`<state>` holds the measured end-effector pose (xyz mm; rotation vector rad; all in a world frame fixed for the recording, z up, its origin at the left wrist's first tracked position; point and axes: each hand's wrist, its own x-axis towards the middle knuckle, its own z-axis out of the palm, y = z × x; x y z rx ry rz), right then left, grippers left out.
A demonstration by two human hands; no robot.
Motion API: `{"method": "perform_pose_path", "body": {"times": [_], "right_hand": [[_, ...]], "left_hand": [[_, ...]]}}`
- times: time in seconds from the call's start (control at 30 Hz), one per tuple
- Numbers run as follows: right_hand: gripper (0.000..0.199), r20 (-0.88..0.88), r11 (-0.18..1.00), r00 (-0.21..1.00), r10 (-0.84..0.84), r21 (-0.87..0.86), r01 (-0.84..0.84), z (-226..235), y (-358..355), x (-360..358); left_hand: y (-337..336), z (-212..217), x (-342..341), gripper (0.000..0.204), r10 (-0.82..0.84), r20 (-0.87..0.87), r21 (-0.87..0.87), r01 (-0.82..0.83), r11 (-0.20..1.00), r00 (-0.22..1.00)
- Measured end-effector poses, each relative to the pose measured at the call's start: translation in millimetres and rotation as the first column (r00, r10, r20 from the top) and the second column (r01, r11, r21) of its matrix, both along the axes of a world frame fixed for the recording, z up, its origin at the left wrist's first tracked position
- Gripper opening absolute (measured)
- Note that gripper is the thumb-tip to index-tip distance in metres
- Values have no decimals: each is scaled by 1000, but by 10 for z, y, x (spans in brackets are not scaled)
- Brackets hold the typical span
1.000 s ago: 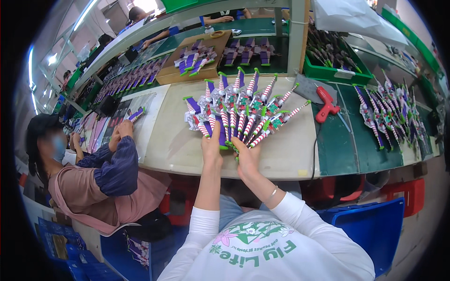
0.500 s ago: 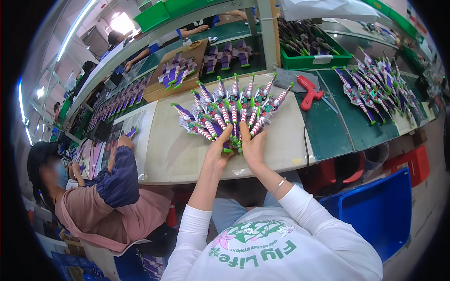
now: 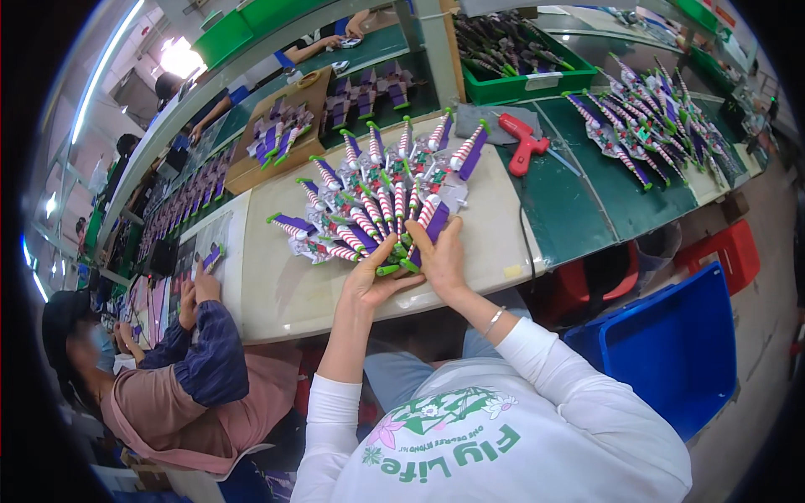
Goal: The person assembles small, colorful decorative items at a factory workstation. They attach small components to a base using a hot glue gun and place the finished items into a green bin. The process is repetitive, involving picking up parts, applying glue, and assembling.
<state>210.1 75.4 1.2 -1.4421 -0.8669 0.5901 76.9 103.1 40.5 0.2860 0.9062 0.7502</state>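
Note:
A fanned-out bundle of toy wing pieces [image 3: 387, 205] stands over the pale work surface in front of me. Each piece has a red-and-white striped rod, purple panels and lime green tips, with clear plastic and small green and red parts between. My left hand [image 3: 373, 277] grips the narrow near end from the left, thumb along the rods and fingers beneath. From the right, my right hand [image 3: 440, 258] closes on the same end, its thumb and fingers pressed against the outermost pieces. The undersides of the pieces are partly hidden behind my hands.
A red glue gun [image 3: 524, 142] lies on a grey cloth, its cable hanging over the table edge. More wing pieces [image 3: 646, 126] are heaped right; others fill a green bin [image 3: 537, 82]. A blue bin [image 3: 671, 352] stands lower right. A co-worker [image 3: 180, 369] sits at left.
The bundle has tilted and spread wider, showing more purple panel at its right side. My right hand's fingers have shifted on the outer pieces. The whole view has turned slightly.

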Motion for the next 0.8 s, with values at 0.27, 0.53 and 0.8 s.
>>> {"method": "perform_pose_path", "body": {"times": [0.27, 0.53, 0.8], "right_hand": [[61, -43, 993, 992, 115, -21, -116, 11, -56, 64], [64, -120, 992, 984, 128, 34, -125, 16, -34, 29], [63, 47, 983, 992, 118, -148, -110, -88, -128, 797]], "left_hand": [[-76, -59, -78, 22, -135, -9, 192, 134, 972, 991], [-139, -17, -31, 19, -115, -49, 269, 124, 955, 992], [-100, -145, 80, 19, -55, -98, 259, 79, 963, 994]]}}
